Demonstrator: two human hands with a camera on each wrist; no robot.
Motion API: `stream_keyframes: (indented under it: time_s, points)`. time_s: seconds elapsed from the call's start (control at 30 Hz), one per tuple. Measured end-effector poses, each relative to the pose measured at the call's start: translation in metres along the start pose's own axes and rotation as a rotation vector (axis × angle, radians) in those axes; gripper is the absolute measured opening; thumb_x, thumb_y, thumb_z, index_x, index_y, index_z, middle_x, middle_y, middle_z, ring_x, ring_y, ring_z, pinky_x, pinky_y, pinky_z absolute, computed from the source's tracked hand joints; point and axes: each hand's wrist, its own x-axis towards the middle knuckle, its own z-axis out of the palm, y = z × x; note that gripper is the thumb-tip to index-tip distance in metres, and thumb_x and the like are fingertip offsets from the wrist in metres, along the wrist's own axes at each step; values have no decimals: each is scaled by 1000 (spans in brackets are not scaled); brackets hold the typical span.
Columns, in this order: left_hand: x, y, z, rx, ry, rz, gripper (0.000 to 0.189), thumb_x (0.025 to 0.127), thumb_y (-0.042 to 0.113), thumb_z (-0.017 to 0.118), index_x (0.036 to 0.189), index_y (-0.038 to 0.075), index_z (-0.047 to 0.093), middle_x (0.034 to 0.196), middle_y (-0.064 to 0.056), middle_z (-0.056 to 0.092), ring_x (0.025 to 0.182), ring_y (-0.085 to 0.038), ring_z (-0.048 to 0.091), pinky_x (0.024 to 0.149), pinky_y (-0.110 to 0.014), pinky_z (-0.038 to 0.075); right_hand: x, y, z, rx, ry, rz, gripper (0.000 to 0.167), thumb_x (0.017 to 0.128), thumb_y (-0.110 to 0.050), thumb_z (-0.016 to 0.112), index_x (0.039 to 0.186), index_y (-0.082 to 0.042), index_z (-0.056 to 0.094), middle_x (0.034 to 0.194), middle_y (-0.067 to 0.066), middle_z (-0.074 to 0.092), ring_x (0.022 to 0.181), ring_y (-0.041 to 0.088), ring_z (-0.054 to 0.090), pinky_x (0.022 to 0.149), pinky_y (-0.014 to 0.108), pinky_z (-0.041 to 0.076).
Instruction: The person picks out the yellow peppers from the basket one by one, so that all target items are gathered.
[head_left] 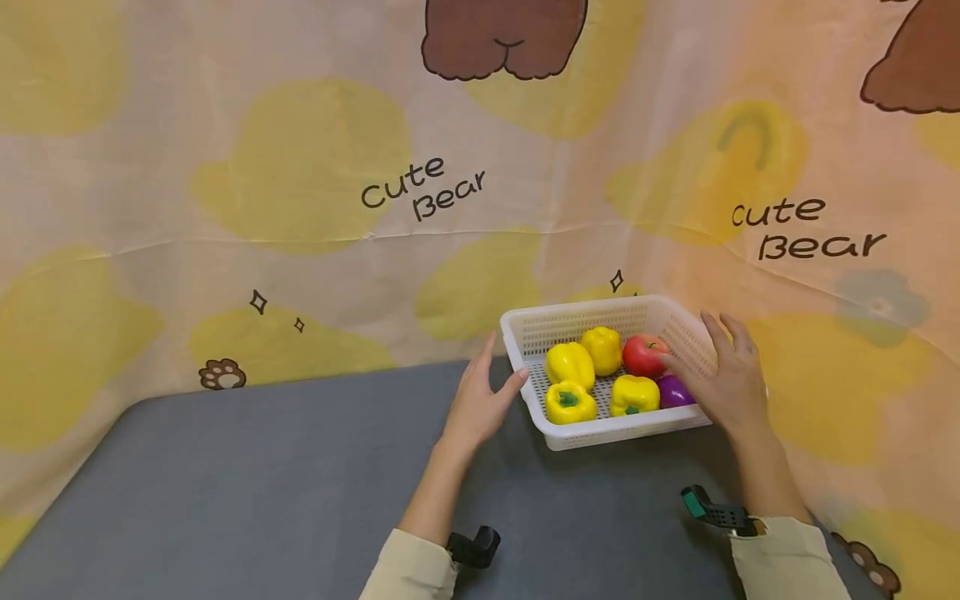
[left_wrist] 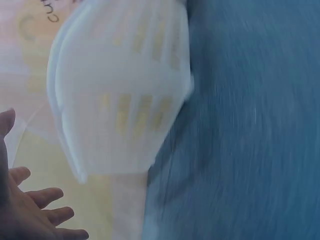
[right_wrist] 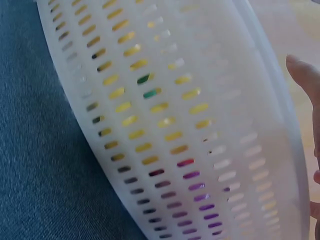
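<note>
White basket (head_left: 630,432) sits on the grey tabletop (head_left: 262,492), R of ctr nr the back edge, btwn the two hands. Inside: 4 yellow peppers (head_left: 570,365), 1 red apple (head_left: 642,355) & a purple item (head_left: 674,392), partly hidden behind R hand. L hand (head_left: 480,402) is just beside the basket's L end, fingers spread & thumb out twd the rim; L wrist view shows a gap, so it's free, grasping nothing. R hand (head_left: 726,382) is at the R end, thumb in front of the interior nr the apple in head view, fingers extended & apart; also not gripping, tho can't tell if it touches the rim. Black wrist devices (head_left: 474,547) & cream sleeves (head_left: 415,567) on both arms. Behind: patterned cloth (head_left: 300,167) w/ "Cute Bear" lettering.
</note>
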Motion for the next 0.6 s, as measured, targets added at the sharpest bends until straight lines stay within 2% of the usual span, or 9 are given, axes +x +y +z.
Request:
stream_keyframes:
  time_s: [0.13,0.27,0.43,0.6]
  points:
    - [-1,6,17,-72,-21,-9,78,95,53,59,161,29,26,166,-5,33,155,-38,26,119,-67,27,-2,11,-1,6,3,10,87,86,-49,72,159,-18,34,161,23,30,146,51,28,109,79,26]
    - [-2,7,28,-87,-28,5,77,95,49,60,161,27,28,164,-9,37,153,-38,30,118,-66,30,-3,18,-3,0,-7,16,86,88,-47,70,159,-17,31,160,25,31,145,53,28,109,80,25]
    - [-4,2,39,-96,-24,39,77,93,44,63,161,27,29,164,-9,37,151,-32,37,119,-59,34,-2,22,-4,-4,-21,14,84,90,-47,68,159,-17,32,159,26,33,142,55,30,108,80,26]
    - [-7,-5,47,-178,-40,0,74,93,30,59,160,31,29,163,-4,38,150,-27,39,119,-55,37,-1,22,-3,2,-62,34,84,90,-49,67,159,-16,32,159,26,34,142,55,30,105,81,28]
